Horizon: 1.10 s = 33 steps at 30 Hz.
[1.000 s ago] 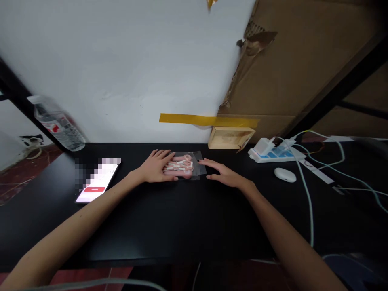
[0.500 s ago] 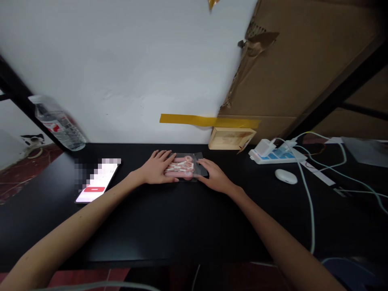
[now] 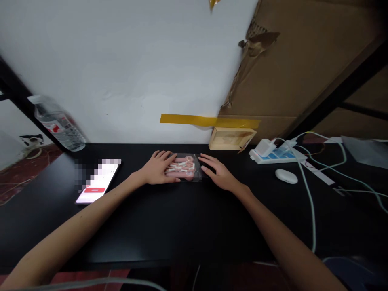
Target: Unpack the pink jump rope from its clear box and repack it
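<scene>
A clear plastic bag (image 3: 197,173) with pink and white pieces (image 3: 183,166) inside lies flat on the black desk (image 3: 169,226). What the pieces are is too small to tell. My left hand (image 3: 158,167) rests on the bag's left end, fingers spread and palm down, covering that part. At the bag's right end is my right hand (image 3: 218,171), its fingers apart and the tips at the clear edge. Nothing shows in its grasp.
A lit phone (image 3: 98,182) lies on the left, with a plastic bottle (image 3: 60,127) behind it. A shallow wooden box (image 3: 232,138) stands by the wall. On the right are a power strip (image 3: 277,154), a white earbud case (image 3: 286,176) and loose cables (image 3: 309,210).
My right hand has shifted slightly right and its fingers have spread apart. The bag's right edge lies flatter. My left hand stays in place.
</scene>
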Available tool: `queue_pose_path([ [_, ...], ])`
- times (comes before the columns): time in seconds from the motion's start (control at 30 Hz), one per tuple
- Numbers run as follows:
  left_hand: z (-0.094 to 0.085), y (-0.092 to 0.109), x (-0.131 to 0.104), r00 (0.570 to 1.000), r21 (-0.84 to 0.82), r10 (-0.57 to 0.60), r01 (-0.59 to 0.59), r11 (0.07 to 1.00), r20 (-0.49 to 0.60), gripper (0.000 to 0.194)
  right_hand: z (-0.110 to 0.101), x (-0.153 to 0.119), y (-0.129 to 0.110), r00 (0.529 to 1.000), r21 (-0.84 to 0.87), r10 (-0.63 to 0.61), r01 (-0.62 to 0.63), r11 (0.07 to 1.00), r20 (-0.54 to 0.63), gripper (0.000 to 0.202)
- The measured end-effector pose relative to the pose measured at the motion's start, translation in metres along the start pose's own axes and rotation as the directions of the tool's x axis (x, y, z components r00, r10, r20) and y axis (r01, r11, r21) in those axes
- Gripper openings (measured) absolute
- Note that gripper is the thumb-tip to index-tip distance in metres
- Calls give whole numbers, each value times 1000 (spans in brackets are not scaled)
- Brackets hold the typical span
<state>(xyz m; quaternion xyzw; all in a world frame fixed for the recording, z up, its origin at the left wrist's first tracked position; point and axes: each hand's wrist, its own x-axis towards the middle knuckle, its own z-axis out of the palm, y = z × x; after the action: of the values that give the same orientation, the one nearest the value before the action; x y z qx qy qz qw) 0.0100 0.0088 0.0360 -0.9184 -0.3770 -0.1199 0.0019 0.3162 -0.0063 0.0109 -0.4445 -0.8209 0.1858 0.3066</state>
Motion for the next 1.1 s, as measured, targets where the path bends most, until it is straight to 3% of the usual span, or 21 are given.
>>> queue_pose_path([
  [0.3,-2,0,0,1000,-21,10,-11,1000,-28,95,16,-4,1,988,11,48,-50,999,146,63],
  [0.63,-1,0,-1,997,-39,-10,6,999,-82,93,14,-1,9,979,-111,193,-184,977,70,72],
  [0.87,0,1,0,995,-57,-23,18,998,-96,93,10,3,1,991,107,132,-131,986,-8,46],
  [0.97,1,1,0,996,-31,-19,16,999,-87,94,12,1,-8,994,141,101,-105,984,40,49],
  [1.1,3,3,0,997,-17,-35,33,999,-73,95,21,-7,-17,998,47,2,-6,999,65,69],
])
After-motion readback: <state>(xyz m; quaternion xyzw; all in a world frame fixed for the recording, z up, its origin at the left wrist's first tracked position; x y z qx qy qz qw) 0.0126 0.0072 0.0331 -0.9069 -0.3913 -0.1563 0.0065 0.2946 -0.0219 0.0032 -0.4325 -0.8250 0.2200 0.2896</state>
